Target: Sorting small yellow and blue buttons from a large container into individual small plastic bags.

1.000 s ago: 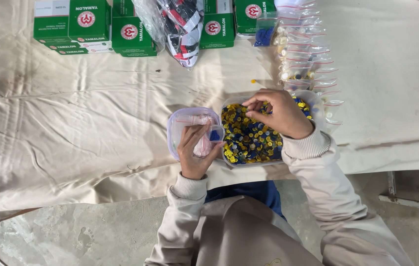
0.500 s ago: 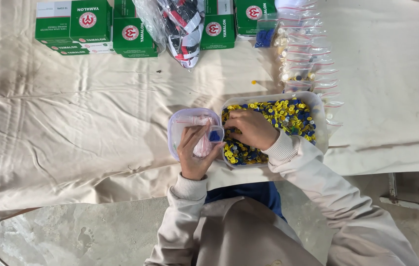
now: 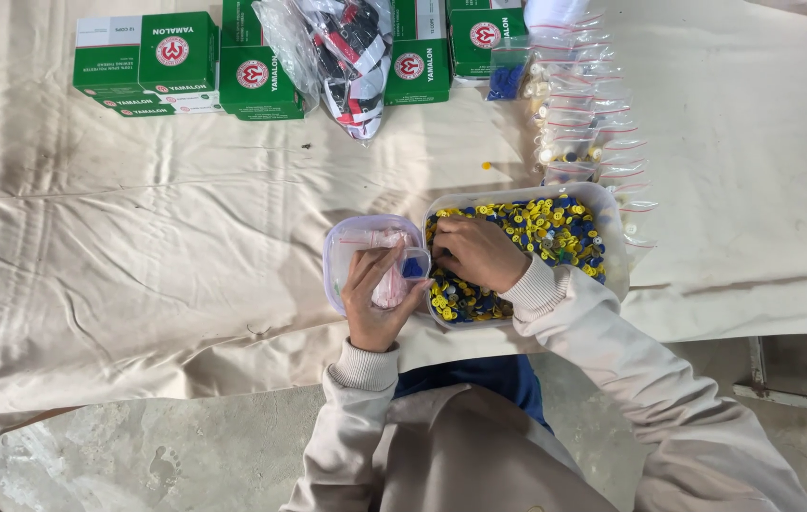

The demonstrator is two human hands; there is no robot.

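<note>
Two hands: left hand (image 3: 377, 301) grasping small clear bag (image 3: 401, 268), right hand (image 3: 479, 251) curled among buttons (image 3: 555, 228).

- Table (image 3: 185, 246) under a creased cream cloth.
- Green boxes (image 3: 176, 62) along the far edge.
- Clear bag (image 3: 346, 47) among them.
- White tray (image 3: 612, 237) of buttons near the front edge.
- Row of small clear bags (image 3: 574, 114) behind the tray.

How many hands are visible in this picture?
2. The left hand holds a small clear bag over a clear tub; the right hand rests in the white tray of yellow and blue caps. No others show.
</note>
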